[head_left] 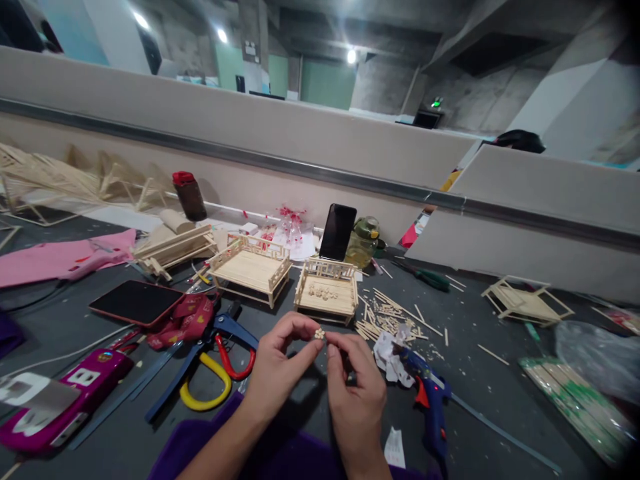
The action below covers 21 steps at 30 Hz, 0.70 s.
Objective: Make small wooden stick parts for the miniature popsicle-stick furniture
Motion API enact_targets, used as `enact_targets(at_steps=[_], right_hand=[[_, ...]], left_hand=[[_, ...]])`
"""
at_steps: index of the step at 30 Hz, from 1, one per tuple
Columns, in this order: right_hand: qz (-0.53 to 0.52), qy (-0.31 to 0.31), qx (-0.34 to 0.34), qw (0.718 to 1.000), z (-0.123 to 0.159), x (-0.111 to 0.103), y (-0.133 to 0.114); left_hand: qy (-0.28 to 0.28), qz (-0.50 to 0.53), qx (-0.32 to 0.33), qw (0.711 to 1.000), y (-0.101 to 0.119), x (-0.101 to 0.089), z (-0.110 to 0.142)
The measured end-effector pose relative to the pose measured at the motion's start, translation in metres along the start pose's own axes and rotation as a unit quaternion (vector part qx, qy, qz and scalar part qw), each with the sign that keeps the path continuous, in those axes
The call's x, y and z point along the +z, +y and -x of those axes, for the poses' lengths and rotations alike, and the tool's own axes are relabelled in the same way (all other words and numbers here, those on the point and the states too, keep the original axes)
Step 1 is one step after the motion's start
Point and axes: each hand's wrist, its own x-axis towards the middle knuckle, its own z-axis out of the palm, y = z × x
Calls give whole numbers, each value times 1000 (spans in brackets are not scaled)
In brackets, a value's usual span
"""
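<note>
Head view: bench (pixel 465 307) carries two railed wooden frames (pixel 250 270) (pixel 327 293), upright, probably set back to free working room. Left hand (pixel 275 367) pinches the bead-like cluster (pixel 319 334) finger-to-thumb, likely to keep its face visible; right hand (pixel 356 390) half-curled beside it, contact unclear. Glue gun (pixel 436 417) right, nozzle by crumpled paper (pixel 393 360), maybe for drips. Cluster's between both hands, nearer than the frames.

Head view — glue gun (pixel 434 400): cord end cut off by bottom edge | magenta device (pixel 65 400): cut by left edge | wooden frames (pixel 60 180) at far left: blurred, cut off | packet (pixel 580 400) at right: blurred, contents unclear | flower-shaped piece (pixel 319 333) — joints too small to tell
</note>
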Motion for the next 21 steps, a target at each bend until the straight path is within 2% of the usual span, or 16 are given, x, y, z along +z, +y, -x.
enact_targets(at_steps=[6, 15, 21], right_hand=[[-6, -3, 14, 1000, -2, -1, 0], [-2, -7, 35, 999, -4, -3, 3], [-7, -6, 40, 999, -6, -6, 6]], left_hand=[[-7, -47, 22, 999, 0, 0, 1], [5, -50, 22, 998, -3, 1, 2], [38, -116, 77, 990, -7, 0, 5]])
